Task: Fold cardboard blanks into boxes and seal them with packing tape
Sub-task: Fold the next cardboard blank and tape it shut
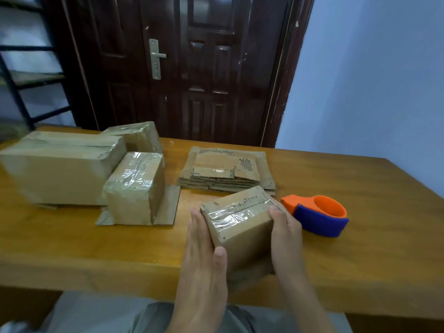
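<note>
A small cardboard box with clear tape across its top stands near the table's front edge. My left hand lies flat against its left side with straight fingers, the thumb on the front face. My right hand presses its right side, fingers along the top right corner. An orange and blue tape dispenser lies just right of the box. A stack of flat cardboard blanks sits behind the box.
Three taped boxes stand at the left: a large box, a small box on a flat cardboard piece, and another box behind. The wooden table ends before a dark door. A black rack stands far left.
</note>
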Tool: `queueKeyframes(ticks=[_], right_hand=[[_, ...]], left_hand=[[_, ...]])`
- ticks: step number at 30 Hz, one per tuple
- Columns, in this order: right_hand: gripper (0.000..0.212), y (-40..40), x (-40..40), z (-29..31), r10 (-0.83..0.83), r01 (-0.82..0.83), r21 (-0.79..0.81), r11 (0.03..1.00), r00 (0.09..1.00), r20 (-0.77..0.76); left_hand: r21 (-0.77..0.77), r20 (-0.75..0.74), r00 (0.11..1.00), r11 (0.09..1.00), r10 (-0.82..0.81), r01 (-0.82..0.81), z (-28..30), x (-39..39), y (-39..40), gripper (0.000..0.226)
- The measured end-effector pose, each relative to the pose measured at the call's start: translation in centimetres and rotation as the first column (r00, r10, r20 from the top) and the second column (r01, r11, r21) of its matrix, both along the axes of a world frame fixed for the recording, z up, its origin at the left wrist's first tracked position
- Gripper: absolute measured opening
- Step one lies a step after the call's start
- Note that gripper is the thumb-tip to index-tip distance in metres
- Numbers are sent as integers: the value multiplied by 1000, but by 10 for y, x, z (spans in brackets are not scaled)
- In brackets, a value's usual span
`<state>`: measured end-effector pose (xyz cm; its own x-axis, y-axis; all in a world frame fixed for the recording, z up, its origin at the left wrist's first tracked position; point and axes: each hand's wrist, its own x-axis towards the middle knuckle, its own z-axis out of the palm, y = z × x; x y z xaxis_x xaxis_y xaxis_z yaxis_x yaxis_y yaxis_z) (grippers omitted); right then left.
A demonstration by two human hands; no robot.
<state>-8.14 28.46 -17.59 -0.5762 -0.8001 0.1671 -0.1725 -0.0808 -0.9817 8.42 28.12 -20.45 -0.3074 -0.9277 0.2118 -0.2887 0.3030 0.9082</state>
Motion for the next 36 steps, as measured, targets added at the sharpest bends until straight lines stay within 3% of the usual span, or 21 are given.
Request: queueKeyframes(ticks=[2, 7, 9, 12, 14, 16, 18, 20, 22, 25, 29, 33, 36], right_hand=[[27, -6, -16, 11, 92, -93, 104, 990, 996, 8], [29, -28, -57, 35, 377, -324, 330, 887, 919, -113], [30, -38, -61, 40, 418, -347, 343, 873, 895, -158], [30, -48, -54, 45, 487, -403, 354, 844, 852, -191], [30, -52, -48, 50, 531, -425, 398, 813, 822, -205], [30, -56, -42, 54, 528, -423, 400, 813, 826, -199], [36, -58, -35, 54, 446, -356, 344, 869, 865, -231], [60, -50, -23, 50, 350, -265, 327, 907, 907, -234], [70, -40, -11, 40, 409, -361, 324, 874, 908, -91], [57, -32, -7, 29, 501, -492, 304, 816, 864, 52], [69, -34, -12, 24, 496, -503, 313, 806, 862, 106], [57, -34, -8, 28, 478, -489, 318, 813, 871, 117], [73, -35, -8, 36, 443, -438, 375, 817, 893, 79]], left_hand=[[-103, 138, 990, 994, 43, -29, -1, 6, 3, 85], [-148, -145, 975, 970, 169, -191, 33, 23, -23, 47], [-103, -161, 982, 988, 100, -118, 51, 19, -44, 50], [-88, -5, 996, 992, -87, 86, 63, 4, -60, 55], [-35, 31, 995, 995, -91, 93, 62, -6, -62, 59], [46, -18, 998, 997, -55, 56, 57, -13, -57, 71], [212, -196, 981, 976, -6, 48, 54, -18, -49, 81], [315, -360, 932, 947, 51, 70, 51, -21, -43, 84], [323, -422, 903, 944, 80, 68, 50, -26, -39, 84], [323, -437, 895, 944, 89, 63, 50, -30, -37, 84], [438, -473, 875, 890, 104, 131, 45, -22, -46, 85], [411, -440, 898, 893, 20, 182, 45, -14, -58, 90], [449, -412, 911, 871, 5, 198, 50, -17, -66, 91]])
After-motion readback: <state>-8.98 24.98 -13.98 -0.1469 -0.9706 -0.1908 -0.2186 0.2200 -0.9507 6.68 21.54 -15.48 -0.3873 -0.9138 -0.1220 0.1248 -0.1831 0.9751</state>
